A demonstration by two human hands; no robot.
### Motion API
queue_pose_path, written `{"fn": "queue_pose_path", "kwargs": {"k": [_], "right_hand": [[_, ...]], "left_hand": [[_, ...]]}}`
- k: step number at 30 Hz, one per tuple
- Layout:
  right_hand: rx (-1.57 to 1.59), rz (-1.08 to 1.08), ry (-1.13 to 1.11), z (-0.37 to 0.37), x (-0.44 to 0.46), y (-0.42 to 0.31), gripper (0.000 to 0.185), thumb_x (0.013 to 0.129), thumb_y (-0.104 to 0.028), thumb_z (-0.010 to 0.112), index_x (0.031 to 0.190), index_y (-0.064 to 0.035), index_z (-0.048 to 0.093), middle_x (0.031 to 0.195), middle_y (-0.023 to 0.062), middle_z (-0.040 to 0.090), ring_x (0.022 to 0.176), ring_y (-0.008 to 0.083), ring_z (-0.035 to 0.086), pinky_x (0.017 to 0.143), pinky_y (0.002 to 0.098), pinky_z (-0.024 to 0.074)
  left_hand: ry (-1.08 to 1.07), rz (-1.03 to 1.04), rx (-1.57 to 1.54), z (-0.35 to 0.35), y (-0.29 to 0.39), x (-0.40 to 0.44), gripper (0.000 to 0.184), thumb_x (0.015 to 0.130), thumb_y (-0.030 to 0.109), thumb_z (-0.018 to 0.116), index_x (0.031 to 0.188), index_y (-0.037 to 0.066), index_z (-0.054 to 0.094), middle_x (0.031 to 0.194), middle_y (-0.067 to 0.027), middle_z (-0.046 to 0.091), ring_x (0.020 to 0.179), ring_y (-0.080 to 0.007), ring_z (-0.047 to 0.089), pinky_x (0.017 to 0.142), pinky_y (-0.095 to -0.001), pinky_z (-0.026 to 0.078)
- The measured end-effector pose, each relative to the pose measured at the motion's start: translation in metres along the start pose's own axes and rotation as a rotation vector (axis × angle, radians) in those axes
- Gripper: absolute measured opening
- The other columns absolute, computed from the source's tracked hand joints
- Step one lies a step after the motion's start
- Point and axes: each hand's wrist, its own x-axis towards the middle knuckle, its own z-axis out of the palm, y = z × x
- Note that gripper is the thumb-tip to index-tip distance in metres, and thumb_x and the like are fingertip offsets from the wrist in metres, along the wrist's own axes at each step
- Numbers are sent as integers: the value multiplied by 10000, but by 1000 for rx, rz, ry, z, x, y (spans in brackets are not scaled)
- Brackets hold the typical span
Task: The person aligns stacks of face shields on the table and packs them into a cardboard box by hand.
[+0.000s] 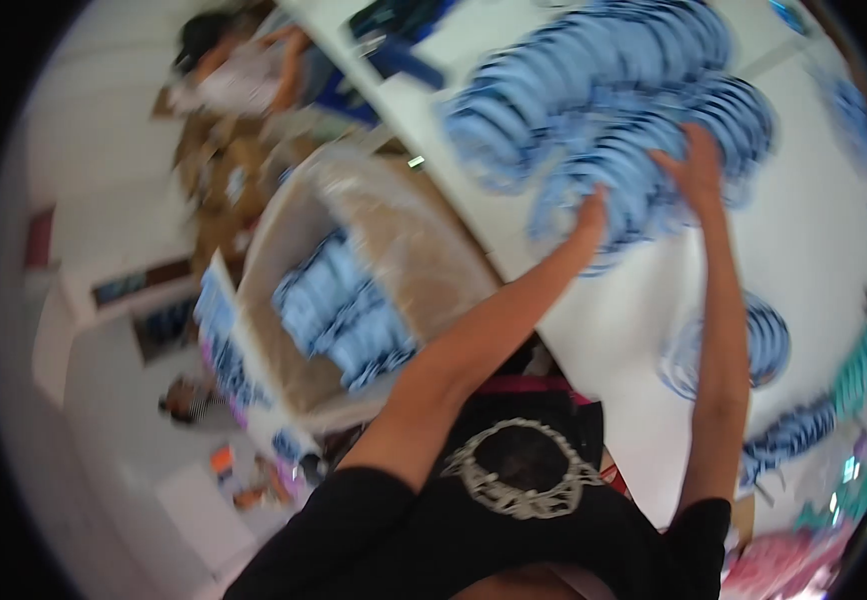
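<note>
On the white table, a near row of overlapping light-blue rounded pieces (629,165) with dark edges lies under both my hands. Their exact kind is blurred. My left hand (595,212) touches the near-left part of this row; its fingers are largely hidden and smeared. Farther right along the same row, my right hand (699,172) rests with thumb and fingers spread apart over the pieces. Behind it runs a second, longer row of the same blue pieces (584,65). A small stack of them (769,340) lies beside my right forearm.
Left of the table (624,370) stands a large plastic-lined carton (394,240) holding bundles of blue pieces (344,310). More dark-blue pieces (794,430) and green pieces (866,350) lie at the right. A seated person (249,75) and brown cartons (219,170) are farther off.
</note>
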Motion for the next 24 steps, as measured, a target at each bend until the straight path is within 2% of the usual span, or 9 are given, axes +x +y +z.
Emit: {"fn": "queue_pose_path", "kwargs": {"k": [3,4,7,9,11,13,15,21,24], "right_hand": [[-7,-18,-111,-15,4,-27,600,786,-436,808,1118,9,582,1081,251,669,1014,443,635,872,467,502],[33,68,-178,-11,0,-24,613,805,-452,795,1143,4,564,1121,252,666,1050,437,631,887,471,494],[98,169,-188,-4,-11,-27,626,814,-493,777,1163,-24,553,1125,250,681,1041,435,653,883,462,506],[48,211,-174,-8,-11,-41,646,785,-516,784,1174,-52,558,1080,241,705,999,427,681,869,449,522],[84,235,-185,-8,-17,-41,669,761,-506,801,1201,-62,565,1090,223,709,1003,399,690,872,436,526],[168,241,-135,-10,-31,-43,660,761,-459,810,1231,-68,562,1184,196,683,1079,352,667,921,416,508],[307,357,-128,-35,-44,-75,664,769,-384,824,1285,-67,552,1185,180,674,1064,319,658,931,389,501],[490,372,-16,-74,-94,-91,664,829,-279,779,1382,-2,539,1323,189,615,1237,285,572,1072,350,407],[393,346,50,-107,-119,-103,641,861,-241,743,1402,16,515,1367,199,579,1277,278,535,1105,358,374]], "left_hand": [[131,200,133,10,11,-15,799,999,645,360,1260,-76,583,1242,-203,628,1165,-336,570,1030,-398,403],[160,266,74,11,23,-42,808,1012,631,327,1149,-108,623,1126,-295,660,1118,-432,605,952,-456,443],[104,274,-27,6,41,-76,797,1015,616,320,1128,-110,629,1114,-299,659,1109,-451,600,952,-458,437],[104,216,15,8,42,-78,788,1008,639,337,1300,-55,567,1309,-214,607,1216,-362,554,1050,-417,392],[92,184,154,6,20,-37,748,1025,613,313,1334,-20,563,1316,-201,607,1215,-328,564,1057,-431,395],[190,343,-8,8,22,-71,715,1033,568,342,1073,-66,669,1029,-286,687,1034,-420,647,900,-464,474],[169,384,48,-2,21,-91,728,1031,574,359,1109,-85,659,1044,-259,696,1030,-351,657,891,-443,475],[29,403,-15,0,25,-148,792,990,636,415,979,-103,697,878,-249,686,895,-309,666,836,-427,490],[17,588,-15,12,21,-192,621,899,563,642,745,-39,645,612,-128,618,578,-207,598,578,-411,461]]}}
